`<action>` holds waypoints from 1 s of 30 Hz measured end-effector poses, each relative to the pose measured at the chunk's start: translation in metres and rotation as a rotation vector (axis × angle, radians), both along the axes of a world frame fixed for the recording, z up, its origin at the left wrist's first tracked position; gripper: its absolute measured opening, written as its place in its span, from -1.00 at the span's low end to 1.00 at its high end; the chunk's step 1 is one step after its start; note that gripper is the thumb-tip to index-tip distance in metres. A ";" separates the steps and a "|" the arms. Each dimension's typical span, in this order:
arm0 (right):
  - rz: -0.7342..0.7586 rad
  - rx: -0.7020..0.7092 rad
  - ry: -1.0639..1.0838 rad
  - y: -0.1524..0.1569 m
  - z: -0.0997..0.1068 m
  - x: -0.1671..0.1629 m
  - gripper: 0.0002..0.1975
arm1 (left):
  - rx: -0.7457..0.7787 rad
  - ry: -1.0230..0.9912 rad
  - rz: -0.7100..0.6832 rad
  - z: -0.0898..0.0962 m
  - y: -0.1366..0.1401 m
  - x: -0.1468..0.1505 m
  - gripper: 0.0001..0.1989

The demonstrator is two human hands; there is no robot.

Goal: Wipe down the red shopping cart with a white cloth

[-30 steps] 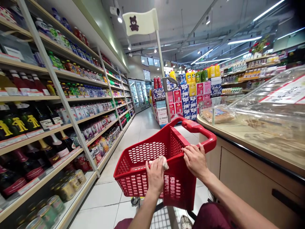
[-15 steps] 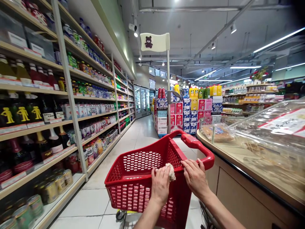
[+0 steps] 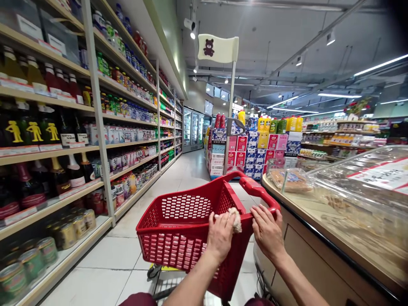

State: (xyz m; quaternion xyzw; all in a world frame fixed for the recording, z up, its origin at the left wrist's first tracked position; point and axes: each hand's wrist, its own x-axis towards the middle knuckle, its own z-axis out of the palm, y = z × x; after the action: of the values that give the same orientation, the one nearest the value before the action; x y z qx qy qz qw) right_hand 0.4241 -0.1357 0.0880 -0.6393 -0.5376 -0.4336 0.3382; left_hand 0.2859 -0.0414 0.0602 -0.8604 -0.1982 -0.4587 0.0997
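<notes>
A red plastic shopping cart (image 3: 178,244) with perforated sides stands side-on before me. My left hand (image 3: 220,233) is closed on a crumpled off-white cloth (image 3: 236,219) at the cart's near top rim; part of the cloth is hidden under the fingers. On the rim's corner, beside the push handle (image 3: 259,191), my right hand (image 3: 268,233) is curled over the red plastic. The visible part of the basket holds no goods.
Shelves (image 3: 132,140) of bottles and cans line the left side. A display counter (image 3: 306,212) with clear covers stands close on the right. Ahead are stacked drink boxes (image 3: 253,151) and a bear sign (image 3: 218,49) on a pole. Tiled floor (image 3: 105,253) runs between.
The view has shifted, and the scene sits further right. Both hands stay on the cart's rim, now slightly further right in view, with the cloth still under my left hand.
</notes>
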 end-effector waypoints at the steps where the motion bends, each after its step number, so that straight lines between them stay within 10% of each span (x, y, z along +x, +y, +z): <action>1: 0.003 0.004 0.000 -0.001 0.000 -0.002 -0.68 | -0.006 -0.002 0.018 0.000 0.001 -0.003 -0.63; 9: -0.009 0.006 -0.038 -0.003 -0.004 0.003 -0.65 | 0.044 0.025 -0.007 0.011 -0.013 0.025 -0.68; 30: 0.082 -0.193 -0.032 0.037 -0.019 -0.059 -0.67 | -0.032 0.084 0.175 -0.032 0.045 -0.060 -0.63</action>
State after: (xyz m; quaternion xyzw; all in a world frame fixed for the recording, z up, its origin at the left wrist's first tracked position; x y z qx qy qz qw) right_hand 0.3654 -0.0987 0.0694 -0.6394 -0.6078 -0.3756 0.2839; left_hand 0.2257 0.0034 0.0286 -0.8596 -0.2759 -0.4087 0.1338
